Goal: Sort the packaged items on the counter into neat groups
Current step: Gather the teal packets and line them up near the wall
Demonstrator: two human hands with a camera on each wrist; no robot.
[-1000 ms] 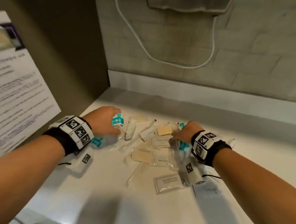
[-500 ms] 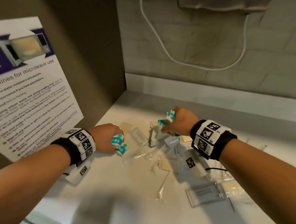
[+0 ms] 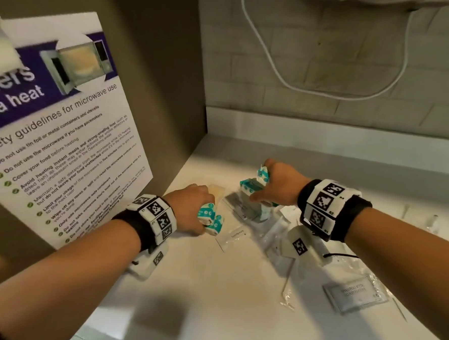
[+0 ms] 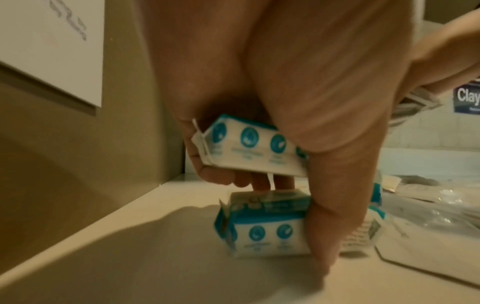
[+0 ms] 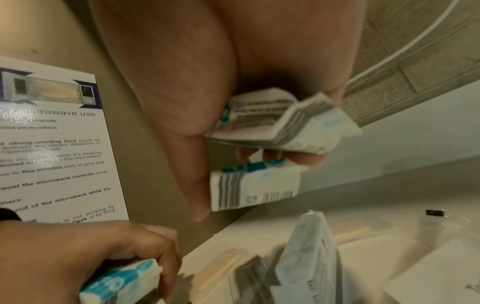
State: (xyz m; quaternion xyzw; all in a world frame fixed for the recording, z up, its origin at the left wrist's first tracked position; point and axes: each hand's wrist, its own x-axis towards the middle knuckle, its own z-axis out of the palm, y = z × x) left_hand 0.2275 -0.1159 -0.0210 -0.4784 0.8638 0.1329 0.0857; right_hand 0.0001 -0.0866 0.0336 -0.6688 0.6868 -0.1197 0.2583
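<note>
My left hand [image 3: 194, 210] grips two small teal-and-white packets [image 3: 210, 219] low over the white counter [image 3: 211, 287] near the left wall. In the left wrist view one packet [image 4: 249, 148] sits in the curled fingers and a second packet [image 4: 267, 232] is held by the thumb, touching the counter. My right hand [image 3: 277, 183] is raised above the pile and holds two more teal-and-white packets [image 3: 254, 182]; the right wrist view shows them [image 5: 275, 121] [image 5: 254, 185] pinched between thumb and fingers. Clear-wrapped sachets [image 3: 267, 225] lie scattered beneath it.
A brown side wall with a microwave safety poster [image 3: 62, 133] stands at the left. A tiled back wall with a white cable [image 3: 315, 91] is behind. A labelled sachet [image 3: 355, 296], a toothpaste sachet [image 3: 232, 236] and thin wrapped sticks [image 3: 287, 281] lie on the counter.
My right hand has lifted off the pile with teal packets and moved up and left. My left hand has drawn its teal packets toward the left wall. The head view has turned left.
</note>
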